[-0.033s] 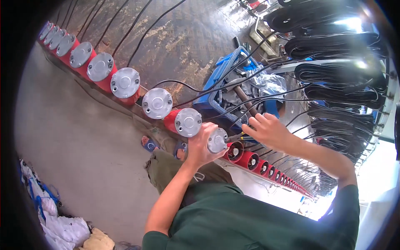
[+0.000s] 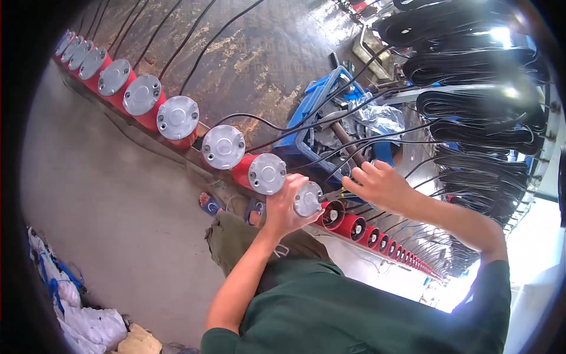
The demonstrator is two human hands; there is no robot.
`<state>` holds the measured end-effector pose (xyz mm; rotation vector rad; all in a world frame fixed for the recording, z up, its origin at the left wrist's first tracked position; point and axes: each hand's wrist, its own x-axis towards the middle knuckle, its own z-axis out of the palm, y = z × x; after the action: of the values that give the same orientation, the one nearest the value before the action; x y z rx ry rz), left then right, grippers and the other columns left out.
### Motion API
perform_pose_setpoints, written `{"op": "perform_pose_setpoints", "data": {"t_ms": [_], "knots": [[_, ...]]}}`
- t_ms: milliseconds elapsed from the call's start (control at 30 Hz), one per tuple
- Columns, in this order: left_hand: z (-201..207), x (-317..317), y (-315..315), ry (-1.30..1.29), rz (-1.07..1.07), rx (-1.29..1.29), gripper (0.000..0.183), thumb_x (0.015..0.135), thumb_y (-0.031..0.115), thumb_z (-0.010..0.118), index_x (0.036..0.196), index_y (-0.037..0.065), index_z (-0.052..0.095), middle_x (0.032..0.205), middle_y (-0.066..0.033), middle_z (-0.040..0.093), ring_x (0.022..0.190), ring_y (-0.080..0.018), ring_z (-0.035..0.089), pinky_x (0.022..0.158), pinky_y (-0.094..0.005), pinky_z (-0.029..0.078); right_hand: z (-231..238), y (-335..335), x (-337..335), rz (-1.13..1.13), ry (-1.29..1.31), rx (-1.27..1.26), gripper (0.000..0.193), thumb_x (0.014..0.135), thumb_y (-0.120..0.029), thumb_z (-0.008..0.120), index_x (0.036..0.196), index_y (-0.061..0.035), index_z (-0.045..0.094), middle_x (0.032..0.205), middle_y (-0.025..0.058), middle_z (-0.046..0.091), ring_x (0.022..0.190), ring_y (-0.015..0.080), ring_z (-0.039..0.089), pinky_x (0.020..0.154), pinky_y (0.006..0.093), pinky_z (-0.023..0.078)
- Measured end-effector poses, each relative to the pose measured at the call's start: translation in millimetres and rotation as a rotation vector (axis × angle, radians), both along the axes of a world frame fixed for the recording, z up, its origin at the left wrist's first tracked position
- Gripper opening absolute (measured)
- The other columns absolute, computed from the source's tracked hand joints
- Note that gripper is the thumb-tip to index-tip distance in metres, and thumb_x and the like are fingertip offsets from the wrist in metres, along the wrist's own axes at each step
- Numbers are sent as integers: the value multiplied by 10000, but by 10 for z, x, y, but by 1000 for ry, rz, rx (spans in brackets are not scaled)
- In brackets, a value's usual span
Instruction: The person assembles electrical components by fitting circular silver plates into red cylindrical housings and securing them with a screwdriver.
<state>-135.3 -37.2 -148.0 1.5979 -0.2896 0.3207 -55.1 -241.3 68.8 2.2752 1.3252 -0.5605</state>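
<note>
Head view: worn workbench (image 2: 259, 53), concrete floor (image 2: 118, 224)

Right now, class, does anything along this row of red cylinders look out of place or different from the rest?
Yes. Past the left hand, the red cylinders stand open, lacking the silver end caps the others carry. The left hand grips one cap; the right hand is among the black cables.

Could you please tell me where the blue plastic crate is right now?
In the head view, the blue plastic crate sits on the dark workbench, right of centre, just above the right hand and behind the row of red motors.
</note>
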Motion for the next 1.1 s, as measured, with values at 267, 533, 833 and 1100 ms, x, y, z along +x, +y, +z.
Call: {"op": "perform_pose_setpoints", "data": {"t_ms": [267,533,833,1100], "knots": [[-61,-2,12,38,17,-4,854,603,343,1034,1329,126,640,1236,-123,682,1076,-351,715,896,-459,598,139,465,-264,-1775,1189,-161,555,872,-427,816,1132,-10,560,804,52,568,721,186,601,575,348,475],[-51,1,28,4,61,-5,868,605,361,1027,1342,136,628,1214,-95,677,1030,-342,703,873,-462,567,79,300,-293,-417,232,-323,386,860,-141,760,1167,-37,551,1058,160,615,735,205,601,541,334,450],[-51,-36,20,17,63,13,881,602,353,1027,1354,140,620,1225,-106,677,1060,-349,697,894,-475,557,84,406,-315,-559,332,-308,439,845,-216,794,1171,-27,569,1102,192,636,825,309,691,631,435,554],[-35,-36,-2,20,55,-30,883,577,316,1029,1347,142,632,1220,-107,684,1067,-357,699,874,-484,561,176,553,-373,-461,95,-345,420,816,-226,823,1104,-41,581,1013,150,690,827,275,726,666,412,587]]}}
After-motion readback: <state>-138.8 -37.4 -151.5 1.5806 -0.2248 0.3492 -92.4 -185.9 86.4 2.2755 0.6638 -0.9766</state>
